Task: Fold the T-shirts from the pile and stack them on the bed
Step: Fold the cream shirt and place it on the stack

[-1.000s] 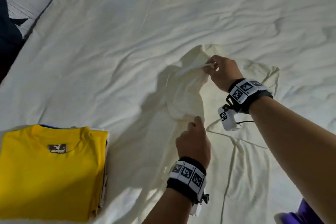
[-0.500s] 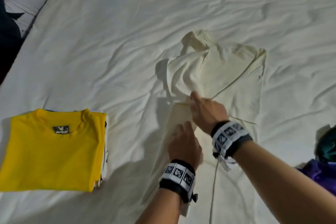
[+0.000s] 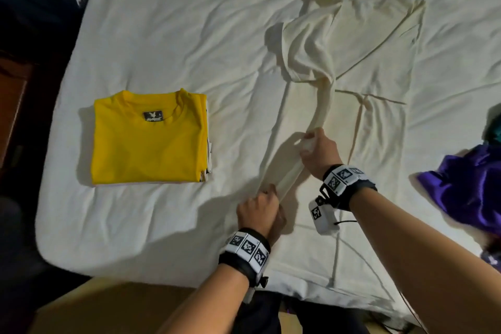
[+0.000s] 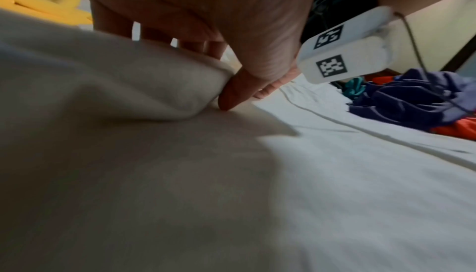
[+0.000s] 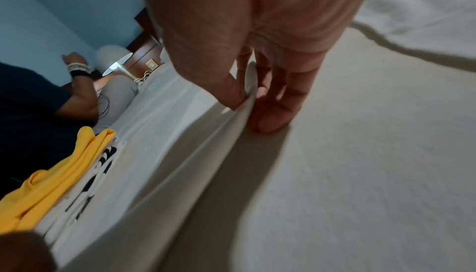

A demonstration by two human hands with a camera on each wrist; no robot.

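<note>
Cream T-shirt (image 3: 360,43) on bed (image 3: 168,22), long axis near-to-far, collar end far; we see left hand (image 3: 260,211) and right hand (image 3: 317,152) pinching its raised fold; yellow stack (image 3: 147,141) left | left wrist: thumb (image 4: 237,91) clamps cloth | right wrist: fingers (image 5: 278,101) pinch edge

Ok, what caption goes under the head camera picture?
Both hands pinch a cream shirt's edge on the bed, beside a folded yellow shirt.

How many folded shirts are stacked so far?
At least 2: the yellow T-shirt on top, and a white, black-printed one beneath it. More may be hidden under them.
</note>
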